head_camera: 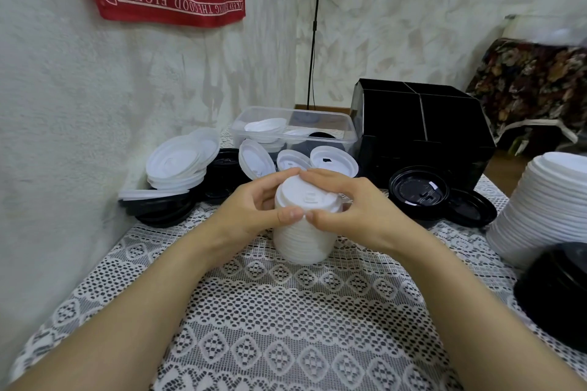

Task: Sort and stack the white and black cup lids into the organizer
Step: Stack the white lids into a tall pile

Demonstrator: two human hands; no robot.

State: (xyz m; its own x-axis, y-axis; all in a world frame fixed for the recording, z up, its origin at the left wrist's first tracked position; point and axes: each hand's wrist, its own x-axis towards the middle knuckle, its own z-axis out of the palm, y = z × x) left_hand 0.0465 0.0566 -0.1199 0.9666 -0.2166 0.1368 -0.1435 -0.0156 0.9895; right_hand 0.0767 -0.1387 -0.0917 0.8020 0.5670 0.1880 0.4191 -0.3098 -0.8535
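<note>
A stack of small white lids (304,240) stands on the lace tablecloth at the middle of the table. My left hand (254,209) grips its top from the left and my right hand (355,209) from the right, thumbs meeting at the front rim. The black organizer (444,127) with empty compartments stands behind to the right. Loose white lids (178,165) and black lids (162,208) are heaped at the left by the wall. Two black lids (419,192) lie in front of the organizer.
A clear plastic tub (295,130) holding a few lids sits at the back. A tall stack of large white lids (546,206) and a black lid stack (559,289) stand at the right edge. The wall runs close along the left.
</note>
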